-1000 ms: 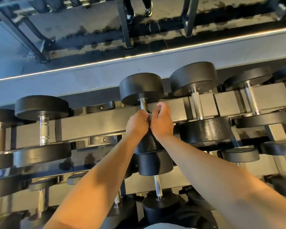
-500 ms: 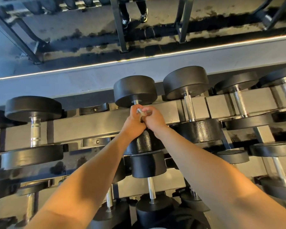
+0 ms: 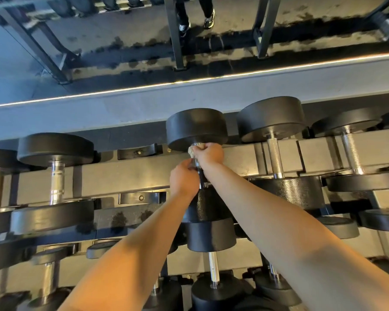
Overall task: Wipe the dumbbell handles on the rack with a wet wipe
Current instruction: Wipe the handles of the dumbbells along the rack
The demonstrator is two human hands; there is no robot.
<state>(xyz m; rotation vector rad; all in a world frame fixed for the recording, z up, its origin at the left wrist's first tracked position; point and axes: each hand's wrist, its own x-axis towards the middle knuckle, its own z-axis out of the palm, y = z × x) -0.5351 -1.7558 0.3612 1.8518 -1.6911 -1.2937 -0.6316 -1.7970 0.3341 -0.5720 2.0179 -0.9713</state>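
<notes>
While our right hand [image 3: 209,153] grips the wet wipe [image 3: 191,151] around the handle [image 3: 198,163] at frame centre, just under the far weight head, our left hand [image 3: 184,179] grips the handle below. This dumbbell [image 3: 197,129] sits on the rack [image 3: 121,176].

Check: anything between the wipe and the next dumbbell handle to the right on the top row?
Nothing visible. The right hand holds the wet wipe on the centre dumbbell's handle, with the left hand lower on it. The neighbouring handle is bare, with only rack rail between.
</notes>
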